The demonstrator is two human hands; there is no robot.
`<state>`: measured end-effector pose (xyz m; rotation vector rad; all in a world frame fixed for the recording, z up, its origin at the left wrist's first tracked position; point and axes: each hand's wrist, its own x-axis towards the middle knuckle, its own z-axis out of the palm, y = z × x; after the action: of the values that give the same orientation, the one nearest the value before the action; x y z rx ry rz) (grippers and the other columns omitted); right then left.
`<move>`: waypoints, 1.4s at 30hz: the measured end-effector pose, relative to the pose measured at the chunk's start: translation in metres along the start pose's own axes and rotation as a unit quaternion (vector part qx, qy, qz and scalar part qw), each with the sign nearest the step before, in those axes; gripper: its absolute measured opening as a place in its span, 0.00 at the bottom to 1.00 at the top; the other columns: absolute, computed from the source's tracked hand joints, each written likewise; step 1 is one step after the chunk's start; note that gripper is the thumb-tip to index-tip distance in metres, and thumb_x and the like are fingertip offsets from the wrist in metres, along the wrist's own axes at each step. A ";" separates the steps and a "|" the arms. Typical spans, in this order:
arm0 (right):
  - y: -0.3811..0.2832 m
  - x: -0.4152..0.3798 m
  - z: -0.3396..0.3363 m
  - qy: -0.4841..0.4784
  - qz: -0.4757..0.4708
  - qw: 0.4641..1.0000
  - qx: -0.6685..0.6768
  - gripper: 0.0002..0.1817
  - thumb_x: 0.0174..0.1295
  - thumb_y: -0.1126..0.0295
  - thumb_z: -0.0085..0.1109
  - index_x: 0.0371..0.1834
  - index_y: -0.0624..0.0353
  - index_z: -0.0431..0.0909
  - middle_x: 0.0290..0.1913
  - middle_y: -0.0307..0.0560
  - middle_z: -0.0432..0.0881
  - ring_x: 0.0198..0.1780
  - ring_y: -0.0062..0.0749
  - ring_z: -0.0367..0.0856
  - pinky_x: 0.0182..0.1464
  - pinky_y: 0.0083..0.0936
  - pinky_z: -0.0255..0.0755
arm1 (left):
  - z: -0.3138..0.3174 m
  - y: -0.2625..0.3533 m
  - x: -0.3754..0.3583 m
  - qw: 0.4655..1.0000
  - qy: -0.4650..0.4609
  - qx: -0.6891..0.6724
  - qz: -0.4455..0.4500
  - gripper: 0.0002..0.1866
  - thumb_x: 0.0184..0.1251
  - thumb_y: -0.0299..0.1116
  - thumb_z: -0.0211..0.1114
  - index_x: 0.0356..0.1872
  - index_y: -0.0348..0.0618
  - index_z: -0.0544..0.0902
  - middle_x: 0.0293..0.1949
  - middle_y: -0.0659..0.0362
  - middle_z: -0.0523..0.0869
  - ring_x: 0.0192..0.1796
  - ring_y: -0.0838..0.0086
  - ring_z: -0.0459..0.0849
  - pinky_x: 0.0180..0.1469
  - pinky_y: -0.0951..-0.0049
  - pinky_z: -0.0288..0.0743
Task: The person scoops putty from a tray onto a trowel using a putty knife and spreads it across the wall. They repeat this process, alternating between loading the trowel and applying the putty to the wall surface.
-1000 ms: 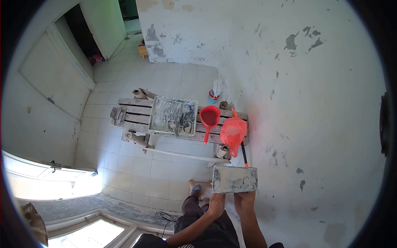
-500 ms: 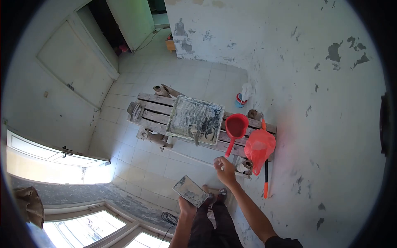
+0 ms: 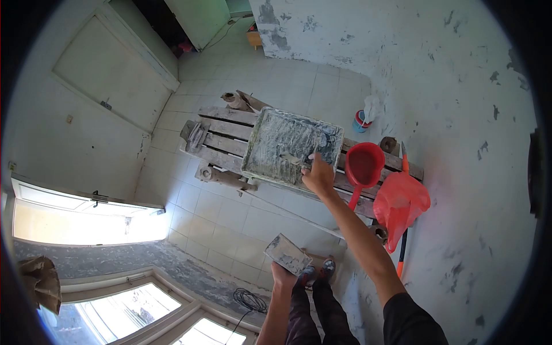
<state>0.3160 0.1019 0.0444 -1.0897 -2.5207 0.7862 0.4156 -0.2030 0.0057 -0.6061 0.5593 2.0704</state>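
Observation:
My left hand [image 3: 282, 276] is closed on the near edge of a small rectangular plasterer's board [image 3: 288, 253], smeared grey and held flat above the floor. My right hand [image 3: 319, 174] reaches over the large shallow tray [image 3: 248, 168], its fingers closed around the handle end of a small trowel [image 3: 292, 159]. The trowel's blade lies on the pale, wet-looking plaster [image 3: 287, 135] spread in the tray; most of its handle is hidden by my fingers. Just right of that hand a red dipper [image 3: 365, 164] rests on the slatted bench [image 3: 221, 126].
A red plastic bag [image 3: 402, 198] sits at the bench's right end, over an orange-and-black handled tool [image 3: 401, 267]. Near the patchy wall stands a small blue-and-red can [image 3: 361, 122]. A coiled black cable [image 3: 250, 299] lies by the window. A long strip [image 3: 287, 213] runs beside the bench.
My right hand has moved forward and left from beside the dipper's handle to the tray, and has taken hold of the trowel. The view has shifted; my left hand still holds the board.

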 end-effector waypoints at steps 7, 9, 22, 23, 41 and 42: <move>0.087 0.116 -0.059 -0.090 -0.259 0.944 -0.185 0.13 0.48 0.73 0.71 0.39 0.53 0.82 0.37 0.47 0.84 0.46 0.46 0.84 0.51 0.42 0.72 | 0.050 -0.003 0.093 0.997 -0.061 -0.044 0.011 0.27 0.82 0.44 0.40 0.75 0.47 0.66 0.76 0.55 0.68 0.77 0.58 0.65 0.71 0.52 0.70; 0.096 0.129 -0.058 -0.138 -0.341 0.884 -0.288 0.12 0.47 0.75 0.69 0.36 0.50 0.82 0.36 0.45 0.84 0.45 0.41 0.85 0.53 0.40 0.72 | 0.057 -0.008 0.125 0.997 -0.074 -0.006 0.031 0.29 0.82 0.50 0.36 0.78 0.53 0.62 0.80 0.57 0.60 0.82 0.60 0.56 0.79 0.53 0.55; 0.121 0.156 0.001 -0.246 -0.407 0.861 -0.181 0.10 0.42 0.77 0.70 0.27 0.47 0.87 0.30 0.44 0.87 0.36 0.44 0.88 0.40 0.38 0.80 | 0.075 -0.030 0.156 0.989 -0.115 -0.089 -0.011 0.29 0.81 0.52 0.38 0.78 0.56 0.62 0.80 0.64 0.62 0.81 0.60 0.57 0.75 0.29 0.53; 0.119 0.153 0.000 -0.266 -0.397 0.861 -0.175 0.11 0.42 0.78 0.68 0.30 0.49 0.88 0.31 0.45 0.87 0.38 0.45 0.87 0.43 0.39 0.79 | 0.078 -0.030 0.154 0.989 -0.114 -0.090 -0.011 0.29 0.81 0.52 0.38 0.78 0.56 0.62 0.80 0.64 0.62 0.81 0.60 0.57 0.75 0.29 0.53; 0.084 0.129 0.007 -0.437 -0.298 0.834 -0.158 0.10 0.45 0.77 0.66 0.31 0.51 0.88 0.32 0.45 0.88 0.38 0.44 0.87 0.41 0.37 0.79 | 0.087 -0.034 0.154 0.996 -0.049 -0.077 -0.014 0.26 0.81 0.49 0.40 0.73 0.55 0.69 0.73 0.63 0.71 0.78 0.63 0.65 0.74 0.27 0.56; 0.085 0.130 0.006 -0.450 -0.288 0.833 -0.146 0.10 0.45 0.77 0.65 0.31 0.51 0.88 0.32 0.44 0.88 0.38 0.43 0.87 0.40 0.36 0.79 | 0.087 -0.033 0.154 0.996 -0.054 -0.073 -0.013 0.26 0.81 0.49 0.40 0.73 0.54 0.69 0.73 0.63 0.71 0.77 0.63 0.65 0.73 0.27 0.57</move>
<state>0.2749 0.2435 -0.0047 0.1474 -3.5435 0.8598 0.3500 -0.0383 -0.0244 -0.5777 0.3375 2.1172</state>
